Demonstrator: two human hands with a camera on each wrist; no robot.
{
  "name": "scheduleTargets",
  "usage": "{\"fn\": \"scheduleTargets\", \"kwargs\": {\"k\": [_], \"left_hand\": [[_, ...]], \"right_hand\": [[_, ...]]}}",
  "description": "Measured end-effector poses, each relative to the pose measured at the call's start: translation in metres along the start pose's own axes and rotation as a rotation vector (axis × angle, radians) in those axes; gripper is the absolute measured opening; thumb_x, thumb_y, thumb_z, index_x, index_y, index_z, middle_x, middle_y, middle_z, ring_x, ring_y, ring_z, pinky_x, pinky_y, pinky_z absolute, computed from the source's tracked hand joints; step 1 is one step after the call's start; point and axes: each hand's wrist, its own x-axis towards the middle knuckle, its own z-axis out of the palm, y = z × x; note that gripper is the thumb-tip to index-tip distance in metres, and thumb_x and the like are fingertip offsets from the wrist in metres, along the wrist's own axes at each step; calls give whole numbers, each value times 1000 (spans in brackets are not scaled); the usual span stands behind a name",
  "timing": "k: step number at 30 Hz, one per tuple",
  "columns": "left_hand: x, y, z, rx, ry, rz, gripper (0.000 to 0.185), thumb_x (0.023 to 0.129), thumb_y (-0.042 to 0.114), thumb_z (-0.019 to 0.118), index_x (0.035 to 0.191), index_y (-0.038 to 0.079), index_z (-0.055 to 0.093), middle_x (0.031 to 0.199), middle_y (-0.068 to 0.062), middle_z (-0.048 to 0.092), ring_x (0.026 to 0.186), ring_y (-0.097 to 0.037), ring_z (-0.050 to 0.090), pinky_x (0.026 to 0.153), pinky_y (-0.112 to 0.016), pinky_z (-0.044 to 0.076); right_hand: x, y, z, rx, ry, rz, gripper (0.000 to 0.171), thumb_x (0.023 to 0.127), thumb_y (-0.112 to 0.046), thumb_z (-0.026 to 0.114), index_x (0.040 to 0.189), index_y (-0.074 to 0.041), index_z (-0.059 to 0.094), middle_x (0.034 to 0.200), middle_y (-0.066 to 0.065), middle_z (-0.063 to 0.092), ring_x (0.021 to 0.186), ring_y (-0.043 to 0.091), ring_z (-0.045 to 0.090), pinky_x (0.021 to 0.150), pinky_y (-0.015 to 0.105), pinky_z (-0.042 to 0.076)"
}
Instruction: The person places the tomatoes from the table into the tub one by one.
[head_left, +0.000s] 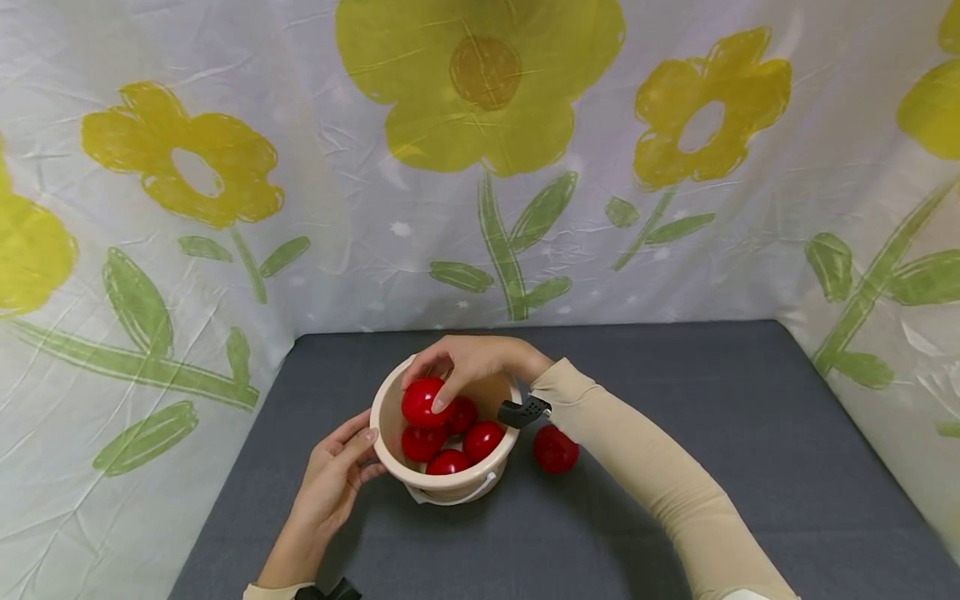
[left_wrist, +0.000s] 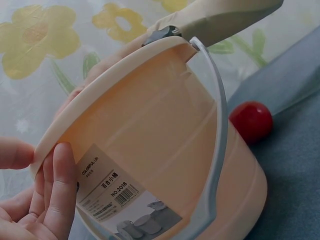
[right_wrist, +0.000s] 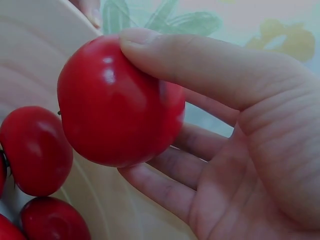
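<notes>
A cream plastic bucket point(head_left: 384, 454) stands on the table, tilted slightly, with several glossy red apples point(head_left: 447, 462) inside. My left hand point(head_left: 335, 471) grips its left rim between thumb and fingers; the left wrist view shows the fingers against the labelled side point(left_wrist: 60, 185). In my right hand point(head_left: 480, 360), over the bucket's mouth, is another red apple point(right_wrist: 117, 105), thumb on one side and fingers curled round the other. A further red apple point(head_left: 556, 450) lies on the table just right of the bucket, under the right forearm.
The dark grey cloth point(head_left: 675, 392) covers the table. A hanging curtain with yellow flowers point(head_left: 360, 250) stands behind and at both sides. The bucket's pale handle point(left_wrist: 220, 130) hangs down at its front.
</notes>
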Motion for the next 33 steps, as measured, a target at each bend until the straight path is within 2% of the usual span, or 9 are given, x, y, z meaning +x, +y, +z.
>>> {"fn": "scheduleTargets", "kwargs": {"k": [3,6,11,17,23,25,28,33], "left_hand": [[0,0,0,-3,-3,6,46,100,8,56,142,-2,40,104,6,68,79,-7,66,66,-23,60],[0,0,0,-13,-1,13,37,99,7,56,135,4,46,104,4,69,79,-7,66,66,-23,60],[-1,0,0,-25,-6,24,28,99,7,56,127,11,52,103,3,69,78,-7,66,66,-23,60],[-1,0,0,-29,1,25,25,99,6,56,122,15,56,101,3,69,77,-7,66,65,-22,60],[-1,-1,0,-25,-1,19,26,99,6,56,124,13,54,102,3,69,77,-7,65,65,-22,59],[-1,-2,0,-24,2,18,27,99,6,57,125,13,54,101,3,68,76,-7,65,65,-22,59],[-1,-2,0,-25,6,19,27,98,6,57,124,14,55,99,3,68,75,-7,65,64,-22,59],[-1,-1,0,-32,9,23,25,98,6,57,121,17,58,96,3,68,74,-7,65,64,-22,59]], "right_hand": [[0,0,0,-14,-12,-1,50,84,-12,76,131,-9,61,129,7,65,114,14,61,98,30,54],[-1,0,-1,3,-26,-14,47,85,-9,75,130,-5,61,131,14,64,120,23,62,102,33,53],[-1,-1,-1,58,-47,-33,47,86,-4,73,130,1,58,136,25,59,129,39,56,109,48,47],[-1,-1,0,65,-35,-35,47,85,-4,73,130,1,59,136,25,59,128,40,56,110,53,45],[-6,-11,-6,86,-10,-61,48,86,0,72,131,4,57,135,29,57,129,42,55,105,42,52],[-10,-17,-11,86,15,-77,48,86,1,72,131,5,56,135,30,57,128,42,55,104,41,52],[-18,-22,-16,73,42,-93,48,86,0,72,131,5,56,134,31,56,127,40,56,107,46,50],[-37,-17,-25,70,93,-83,48,88,-2,71,132,5,55,134,31,56,127,41,55,106,48,49]]}}
